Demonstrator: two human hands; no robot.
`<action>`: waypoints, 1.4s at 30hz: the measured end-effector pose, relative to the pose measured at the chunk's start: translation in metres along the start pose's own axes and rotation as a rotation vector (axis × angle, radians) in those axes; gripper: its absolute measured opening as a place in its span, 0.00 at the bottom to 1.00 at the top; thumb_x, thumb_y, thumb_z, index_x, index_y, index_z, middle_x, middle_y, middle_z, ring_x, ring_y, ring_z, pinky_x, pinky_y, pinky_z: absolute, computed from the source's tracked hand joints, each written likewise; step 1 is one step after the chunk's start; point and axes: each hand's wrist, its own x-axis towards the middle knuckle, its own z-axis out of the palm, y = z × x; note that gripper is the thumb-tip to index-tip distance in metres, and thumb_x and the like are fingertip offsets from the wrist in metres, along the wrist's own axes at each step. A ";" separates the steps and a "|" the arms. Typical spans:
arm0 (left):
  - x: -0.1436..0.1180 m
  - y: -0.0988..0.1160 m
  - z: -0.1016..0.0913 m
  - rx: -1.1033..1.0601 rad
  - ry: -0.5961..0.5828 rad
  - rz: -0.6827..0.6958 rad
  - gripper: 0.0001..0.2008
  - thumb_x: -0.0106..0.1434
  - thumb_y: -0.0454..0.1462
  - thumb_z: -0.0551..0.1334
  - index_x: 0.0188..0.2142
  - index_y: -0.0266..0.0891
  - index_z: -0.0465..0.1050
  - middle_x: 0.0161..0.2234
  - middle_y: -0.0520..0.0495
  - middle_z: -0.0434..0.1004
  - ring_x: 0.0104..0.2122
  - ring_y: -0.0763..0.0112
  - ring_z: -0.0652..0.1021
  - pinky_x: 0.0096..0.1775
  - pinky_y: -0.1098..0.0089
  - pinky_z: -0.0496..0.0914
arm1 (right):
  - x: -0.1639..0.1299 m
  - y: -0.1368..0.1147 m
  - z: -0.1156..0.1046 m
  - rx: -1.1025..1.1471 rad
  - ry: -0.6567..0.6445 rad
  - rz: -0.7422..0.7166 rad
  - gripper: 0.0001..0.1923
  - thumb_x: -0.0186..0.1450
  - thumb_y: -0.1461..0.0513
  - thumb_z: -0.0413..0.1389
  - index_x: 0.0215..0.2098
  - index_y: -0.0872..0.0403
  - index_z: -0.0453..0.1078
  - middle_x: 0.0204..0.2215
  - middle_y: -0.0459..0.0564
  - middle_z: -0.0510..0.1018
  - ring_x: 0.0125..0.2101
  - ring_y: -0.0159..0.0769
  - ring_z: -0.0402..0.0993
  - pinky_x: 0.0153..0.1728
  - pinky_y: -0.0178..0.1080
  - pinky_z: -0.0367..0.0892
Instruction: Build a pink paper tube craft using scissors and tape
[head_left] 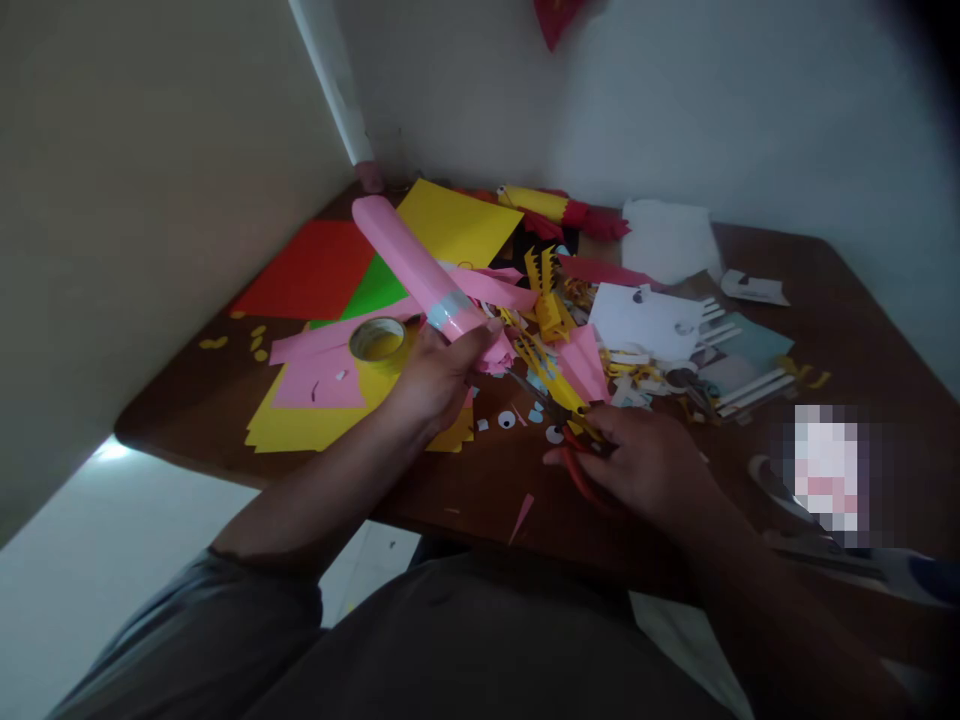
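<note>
Table (825,300): dark wood, filling the middle of the frame from left to right and strewn with paper.
Sheets: a red sheet (311,268) at upper left, a green sheet (379,288) just beside it, a yellow sheet (454,222) behind the tube, and pink and yellow pieces lying under the left hand.
White paper (645,318): right of centre, with small cut-outs and strips around it.
Pink tube (416,262): a rolled paper tube, slanting from upper centre down to the left hand and raised off the table; a pale band of tape wraps it near the lower end, where the paper looks frayed or fringed.
Left hand (435,375): centre, fingers wrapped round the tube's lower end.
Right hand (645,465): right of centre, low over the table, fingers closed through the handles of the scissors.
Scissors (559,425): red handles, blades pointing up and left toward the tube's end; whether the blades touch the paper cannot be told.
Tape roll (377,338): lying flat just left of the left hand.
Paper eyes (507,420): small white dots between the hands.
Progress: the tube looks rolled and taped already; trimming at its lower end appears under way, and many cut pieces lie unattached.
</note>
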 end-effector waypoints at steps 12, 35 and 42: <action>0.009 0.005 -0.004 -0.125 0.101 0.030 0.18 0.60 0.42 0.86 0.40 0.37 0.83 0.35 0.48 0.89 0.34 0.69 0.89 0.39 0.72 0.83 | -0.003 -0.002 -0.009 -0.093 -0.101 -0.014 0.27 0.67 0.36 0.70 0.43 0.47 0.77 0.31 0.49 0.86 0.32 0.46 0.82 0.32 0.41 0.58; -0.015 0.011 0.011 -0.213 -0.174 -0.262 0.19 0.73 0.54 0.78 0.48 0.41 0.85 0.44 0.42 0.93 0.49 0.57 0.93 0.51 0.65 0.89 | 0.009 0.026 -0.014 0.010 0.520 -0.018 0.15 0.81 0.53 0.60 0.53 0.48 0.89 0.49 0.60 0.91 0.51 0.56 0.88 0.54 0.54 0.79; -0.028 -0.009 0.004 -0.087 -0.267 -0.312 0.28 0.62 0.54 0.86 0.49 0.39 0.85 0.47 0.39 0.93 0.50 0.54 0.93 0.49 0.65 0.88 | 0.003 -0.005 0.011 0.231 0.539 -0.666 0.16 0.76 0.62 0.69 0.61 0.46 0.85 0.42 0.51 0.92 0.38 0.41 0.88 0.42 0.42 0.82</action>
